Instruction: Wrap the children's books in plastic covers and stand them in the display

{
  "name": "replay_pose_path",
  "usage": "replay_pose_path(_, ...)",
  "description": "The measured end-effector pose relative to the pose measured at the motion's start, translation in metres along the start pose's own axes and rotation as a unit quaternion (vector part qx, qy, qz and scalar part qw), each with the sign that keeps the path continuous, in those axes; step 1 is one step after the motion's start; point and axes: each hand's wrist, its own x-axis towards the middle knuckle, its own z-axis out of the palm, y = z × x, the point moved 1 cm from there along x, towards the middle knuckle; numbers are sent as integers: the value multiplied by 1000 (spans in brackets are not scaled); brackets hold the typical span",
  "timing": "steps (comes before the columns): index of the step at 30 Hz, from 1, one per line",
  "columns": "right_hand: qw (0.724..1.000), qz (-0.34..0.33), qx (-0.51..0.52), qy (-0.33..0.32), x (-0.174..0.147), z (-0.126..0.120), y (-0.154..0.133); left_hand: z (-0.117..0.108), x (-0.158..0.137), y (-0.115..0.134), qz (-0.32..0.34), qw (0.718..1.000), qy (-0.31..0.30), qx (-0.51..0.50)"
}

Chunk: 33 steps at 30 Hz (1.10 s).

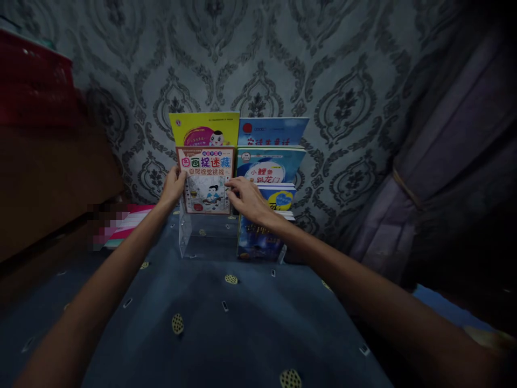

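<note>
A picture book [208,186] with a white and brown-edged cover stands upright on the left side of a clear tiered stand [182,237]. My left hand [173,184] grips its left edge, thumb at the front and the other fingers partly hidden. At the right edge, my right hand [249,200] holds the same book with bent fingers. Behind it rises a yellow book [204,125]. The stand's right side carries a blue book [274,129], a teal book [269,161], a blue-and-yellow book [285,198] and a dark blue book [258,240], partly covered by my right hand and wrist.
The stand rests on a dark blue patterned cloth [202,334]. Pink-and-white books or papers [131,223] lie to the left, beside a brown box [56,178] with a red bag [36,81] above. Patterned wallpaper [258,64] is behind; a tied curtain [428,161] hangs right.
</note>
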Motion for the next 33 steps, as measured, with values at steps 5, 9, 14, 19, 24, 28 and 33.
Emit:
replay_pose_path(5, 1000, 3, 9, -9, -2, -1, -4, -3, -10, 5, 14, 1000, -3, -3)
replay_pose_path(9, 1000, -3, 18, -6, -4, -1, -4, -4, -16, 10, 17, 999, -19, -21)
replay_pose_path(14, 1000, -4, 19, -5, -4, -1, -4, -6, -22, 14, 8, 999, -31, -31)
replay_pose_path(19, 1000, -3, 21, -2, -11, -4, -8, -10, -23, 14, -4, 1000, -24, -4)
replay_pose_path(24, 997, -26, 56, 45, -33, -17, -15, -16, -35, 22, 42, 994, 58, 86)
replay_pose_path(28, 982, -12, 53, 183, -56, -43, -2, -7, -65, 44, 178, 954, 75, 229)
replay_pose_path(33, 951, 104, 55, 287, -73, -63, 59, 39, -104, 48, 179, 949, -175, 192)
